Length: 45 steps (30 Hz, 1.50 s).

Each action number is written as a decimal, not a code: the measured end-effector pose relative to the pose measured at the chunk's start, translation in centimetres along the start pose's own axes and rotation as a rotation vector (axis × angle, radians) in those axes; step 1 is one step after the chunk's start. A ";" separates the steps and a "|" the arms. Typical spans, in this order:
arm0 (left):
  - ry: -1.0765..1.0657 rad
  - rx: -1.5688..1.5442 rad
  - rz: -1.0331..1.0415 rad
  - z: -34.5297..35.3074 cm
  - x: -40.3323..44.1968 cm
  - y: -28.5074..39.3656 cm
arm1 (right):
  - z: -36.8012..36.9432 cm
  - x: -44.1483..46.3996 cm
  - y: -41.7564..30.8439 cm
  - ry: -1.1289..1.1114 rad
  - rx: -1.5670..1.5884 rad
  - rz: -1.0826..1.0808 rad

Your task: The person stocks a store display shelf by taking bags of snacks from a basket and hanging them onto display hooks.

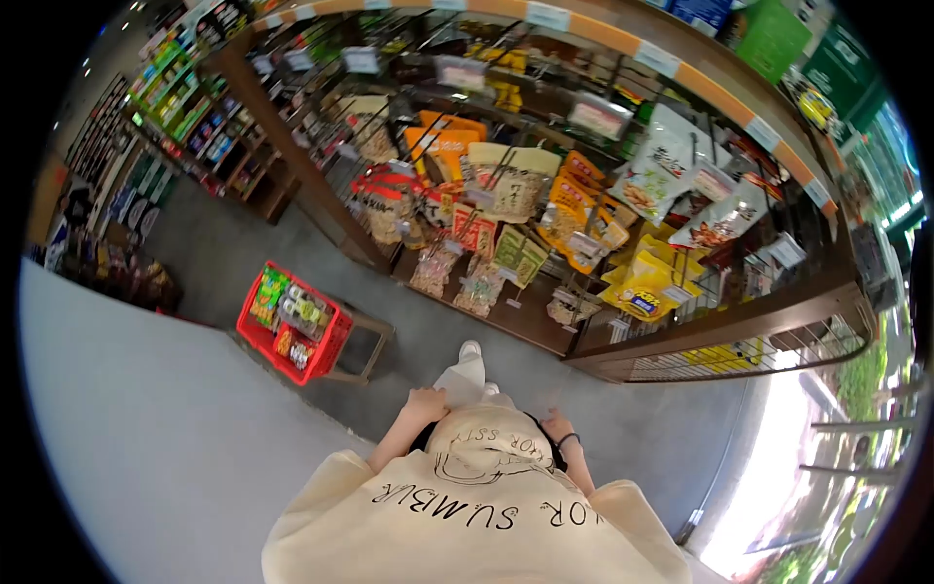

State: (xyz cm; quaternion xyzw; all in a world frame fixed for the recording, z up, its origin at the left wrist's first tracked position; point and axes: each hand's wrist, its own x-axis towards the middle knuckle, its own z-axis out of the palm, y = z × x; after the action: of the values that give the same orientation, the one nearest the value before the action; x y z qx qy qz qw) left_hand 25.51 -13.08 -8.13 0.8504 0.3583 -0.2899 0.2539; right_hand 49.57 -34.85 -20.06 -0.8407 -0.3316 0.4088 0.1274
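My left hand [425, 404] is at my waist, fingers curled beside the hem of my cream printed T-shirt [467, 487] and my pale trousers [465, 375]. Whatever it may hold is hidden. On the other side of the shirt is my right hand [557, 425], with a dark band [570, 439] on its wrist. Its fingers are small and smeared, so their pose is unclear. In front of me a brown display rack [467, 313] carries hanging snack bags, among them an orange bag [443, 151], a yellow bag [650, 277] and a white bag [665, 164].
A red basket [331, 355] with several packages sits on a low stool [375, 346] at front left. A pale surface [165, 389] fills the left side. Green-lit shelves [170, 92] stand farther back. Bright glass [769, 457] lies on the right.
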 end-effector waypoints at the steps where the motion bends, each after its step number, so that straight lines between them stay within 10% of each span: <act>1: 0.059 -0.076 0.019 -0.1 -0.8 0.2 | 1.8 1.1 2.1 -0.042 -0.024 0.014; 6: 0.426 -0.334 0.005 1.2 -3.8 1.8 | 6.5 5.0 9.3 -0.297 -0.244 0.011; 10: 0.419 -0.456 -0.086 3.5 -5.4 0.7 | 8.0 9.5 9.7 -0.455 -0.951 -0.590; 12: 0.378 -0.500 -0.150 4.8 -6.4 -0.3 | 8.1 11.5 7.1 -0.451 -0.951 -0.644; 14: 0.239 -0.488 -0.261 6.2 -6.6 -1.9 | 5.9 8.6 -0.4 -0.369 0.302 0.188; 28: 0.462 -0.606 -0.200 7.3 -11.7 -15.3 | 16.6 7.7 -14.8 -0.359 0.167 0.170; 45: 0.371 -0.797 -0.630 20.2 -19.9 -29.0 | 28.4 5.3 -34.3 -0.562 -0.169 -0.293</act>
State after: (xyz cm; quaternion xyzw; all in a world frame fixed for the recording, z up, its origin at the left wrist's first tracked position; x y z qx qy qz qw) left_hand -14.13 -17.36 -15.43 0.5764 0.7171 -0.0388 0.3899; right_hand 14.48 -7.30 -24.55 -0.6460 -0.5041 0.5730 0.0183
